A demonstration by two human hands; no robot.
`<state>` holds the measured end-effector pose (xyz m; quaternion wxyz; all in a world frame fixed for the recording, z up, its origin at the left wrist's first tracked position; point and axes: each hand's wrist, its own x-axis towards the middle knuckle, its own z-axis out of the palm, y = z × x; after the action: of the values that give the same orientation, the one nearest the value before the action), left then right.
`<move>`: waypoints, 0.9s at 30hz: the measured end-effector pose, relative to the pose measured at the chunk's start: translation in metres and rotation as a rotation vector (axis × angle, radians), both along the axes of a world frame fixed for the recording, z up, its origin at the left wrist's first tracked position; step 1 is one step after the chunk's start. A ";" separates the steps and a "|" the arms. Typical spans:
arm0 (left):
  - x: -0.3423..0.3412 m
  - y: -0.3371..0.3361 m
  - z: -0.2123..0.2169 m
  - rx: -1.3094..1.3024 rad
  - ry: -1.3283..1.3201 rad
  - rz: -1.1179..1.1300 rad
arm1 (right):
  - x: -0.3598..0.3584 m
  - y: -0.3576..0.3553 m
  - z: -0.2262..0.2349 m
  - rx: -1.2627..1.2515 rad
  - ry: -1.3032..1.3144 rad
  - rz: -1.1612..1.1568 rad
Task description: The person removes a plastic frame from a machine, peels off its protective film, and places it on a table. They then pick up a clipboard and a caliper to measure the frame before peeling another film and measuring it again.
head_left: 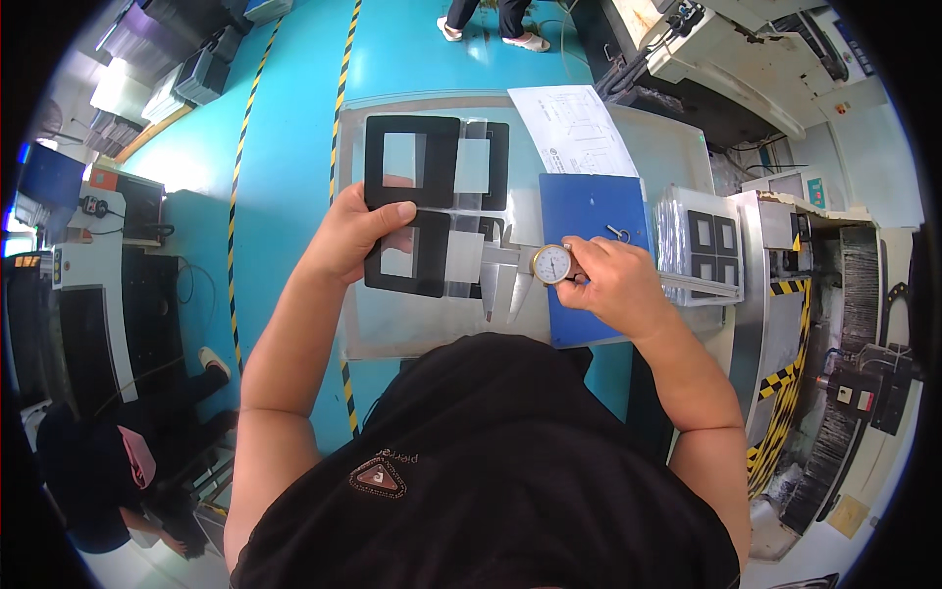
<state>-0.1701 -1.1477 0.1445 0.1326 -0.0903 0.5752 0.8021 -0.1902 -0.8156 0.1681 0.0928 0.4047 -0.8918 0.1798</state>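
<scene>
My left hand (358,234) is closed on the left edge of a clear sheet with black rectangular frames (442,162), its thumb lying on top between two frames. The sheet is held over the worktable, and clear windows show inside the frames. In my right hand (620,283) is a dial caliper (551,263), gripped around its beam close to the round white dial. The caliper's jaws point toward me, beside the sheet's lower right part. Whether the jaws touch the sheet I cannot tell.
On the worktable (392,332) lie a blue folder (589,211) with a small metal piece (617,234) on it, a paper drawing (574,128) and a stack of similar framed sheets (701,265). Machines stand at the right. One person's legs (491,22) show far ahead, another person (83,461) lower left.
</scene>
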 end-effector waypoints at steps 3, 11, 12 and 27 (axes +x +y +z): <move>-0.001 0.000 -0.003 -0.006 -0.004 -0.001 | -0.001 0.001 0.000 -0.002 0.052 -0.006; -0.001 -0.001 -0.005 -0.002 0.012 -0.020 | -0.001 0.001 -0.006 -0.036 0.019 -0.021; -0.001 -0.003 -0.006 -0.004 0.009 -0.028 | -0.001 0.001 -0.007 -0.035 0.023 -0.026; -0.004 -0.002 -0.010 0.030 0.013 -0.026 | -0.002 0.004 -0.007 -0.011 0.001 -0.039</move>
<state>-0.1740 -1.1492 0.1343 0.1407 -0.0756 0.5650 0.8095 -0.1924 -0.8115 0.1610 0.0990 0.3869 -0.8985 0.1824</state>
